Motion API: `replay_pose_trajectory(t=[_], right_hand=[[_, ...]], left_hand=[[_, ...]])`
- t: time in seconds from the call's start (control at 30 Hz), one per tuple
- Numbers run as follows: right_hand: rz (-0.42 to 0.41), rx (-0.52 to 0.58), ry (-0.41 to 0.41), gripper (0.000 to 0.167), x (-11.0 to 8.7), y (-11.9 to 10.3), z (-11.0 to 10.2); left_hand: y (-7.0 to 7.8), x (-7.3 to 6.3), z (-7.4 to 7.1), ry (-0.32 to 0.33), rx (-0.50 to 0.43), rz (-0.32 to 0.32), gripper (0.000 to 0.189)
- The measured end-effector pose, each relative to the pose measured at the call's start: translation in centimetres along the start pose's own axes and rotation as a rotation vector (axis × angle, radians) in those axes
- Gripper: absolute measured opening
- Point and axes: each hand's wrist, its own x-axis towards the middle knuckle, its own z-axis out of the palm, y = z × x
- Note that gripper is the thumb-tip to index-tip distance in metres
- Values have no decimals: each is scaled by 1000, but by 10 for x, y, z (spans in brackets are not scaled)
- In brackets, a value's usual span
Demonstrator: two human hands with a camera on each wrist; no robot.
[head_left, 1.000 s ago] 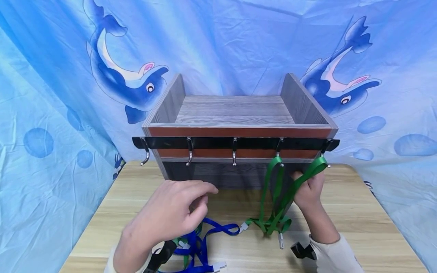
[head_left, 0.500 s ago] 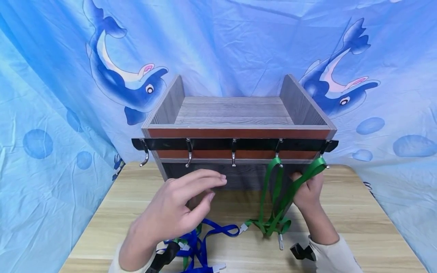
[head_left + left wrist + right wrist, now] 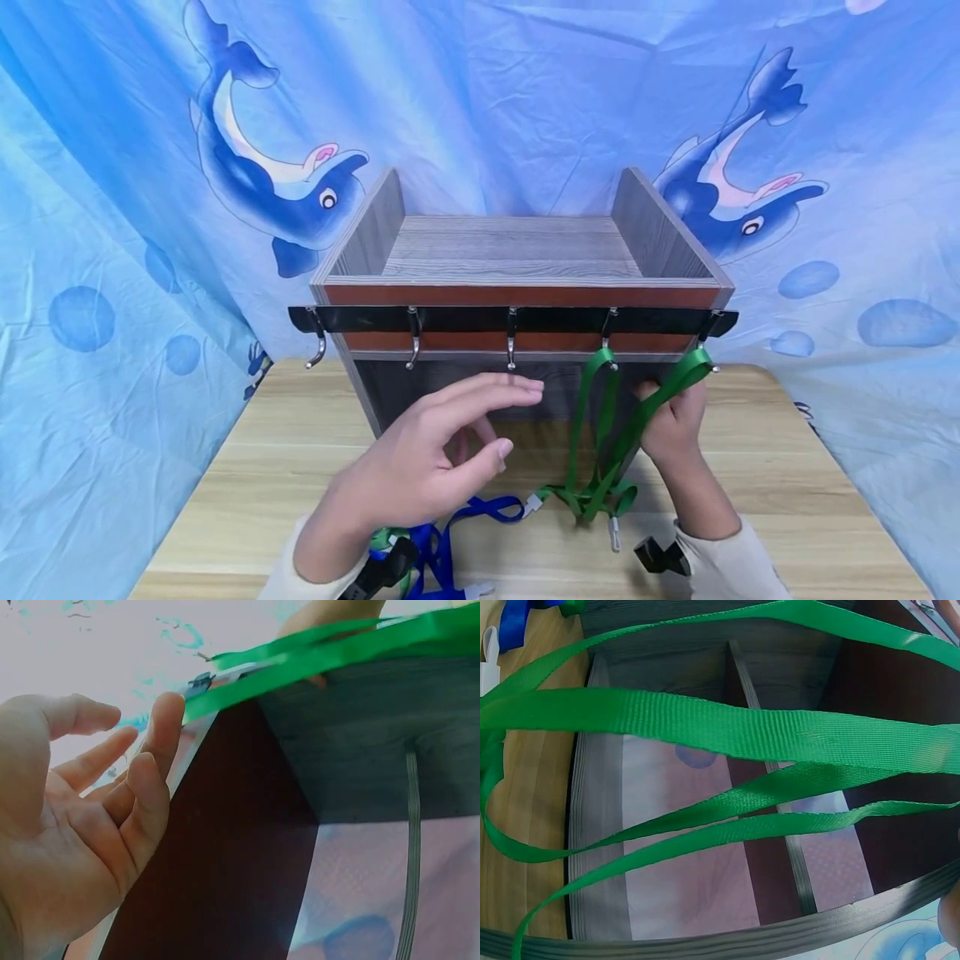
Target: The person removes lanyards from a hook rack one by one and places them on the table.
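My left hand (image 3: 435,450) is in front of the shelf, below the middle hook (image 3: 512,350), its fingers loosely extended and nothing between them. At the right side of the grey wood-grain shelf (image 3: 517,246), my right hand (image 3: 675,421) grips the edge of the side panel, partly behind a green strap. One green lanyard (image 3: 577,425) hangs from the second hook from the right. Another green lanyard (image 3: 660,396) loops over the rightmost hook (image 3: 705,337). Their lower ends lie on the table, beside a metal clip (image 3: 615,533).
A black hook rail (image 3: 465,320) runs along the shelf's front. Blue lanyards (image 3: 442,558) with white clips lie tangled with some green on the wooden table (image 3: 247,483), partly under the left wrist. A blue dolphin-print cloth (image 3: 480,108) hangs behind.
My left hand has moved right along the front of the shelf, and its fingers have straightened. My right hand and the hanging green lanyards have stayed in place.
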Motion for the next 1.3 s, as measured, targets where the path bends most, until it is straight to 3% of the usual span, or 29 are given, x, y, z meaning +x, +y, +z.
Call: replay_pose_trajectory(t=[0.4, 0.5, 0.93, 1.3], right_hand=[[-46, 7, -14, 15, 1, 0, -1], [-53, 2, -15, 15, 2, 0, -1], [-58, 12, -20, 20, 0, 0, 0], [-63, 21, -18, 22, 0, 0, 0]], left_hand=[[11, 24, 23, -38, 60, -138, 60], [11, 29, 27, -60, 40, -154, 63], [8, 39, 41, -107, -41, -163, 83], [8, 46, 44, -119, -85, -151, 81]])
